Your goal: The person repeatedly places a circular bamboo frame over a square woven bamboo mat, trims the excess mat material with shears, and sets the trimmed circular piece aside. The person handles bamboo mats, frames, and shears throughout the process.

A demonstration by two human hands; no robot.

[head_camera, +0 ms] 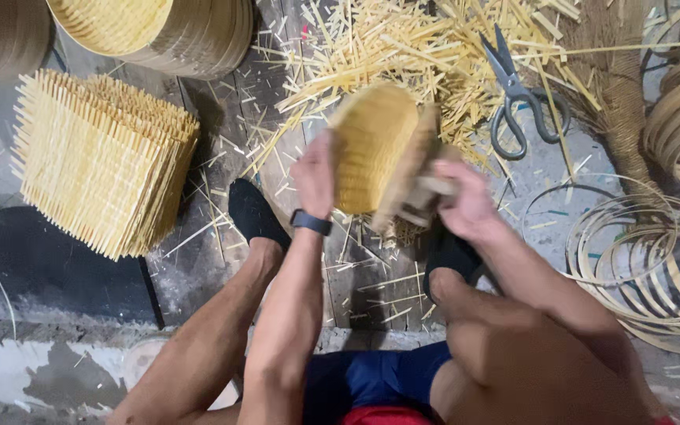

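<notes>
I hold a round woven mat (pixel 375 145) on edge between my knees, above the plank floor (pixel 230 118). My left hand (pixel 314 175) is clamped on its left rim; my right hand (pixel 466 203) grips the right rim together with a pale strip (pixel 434 187), and both hands sit equally close to it. The disc's face turns left and its edge runs up and away from me. Scissors (pixel 517 94) lie past my right hand among offcuts (pixel 403 47). A stack of square mats (pixel 100 161) stands far left, hoops (pixel 639 260) far right. No labels show.
</notes>
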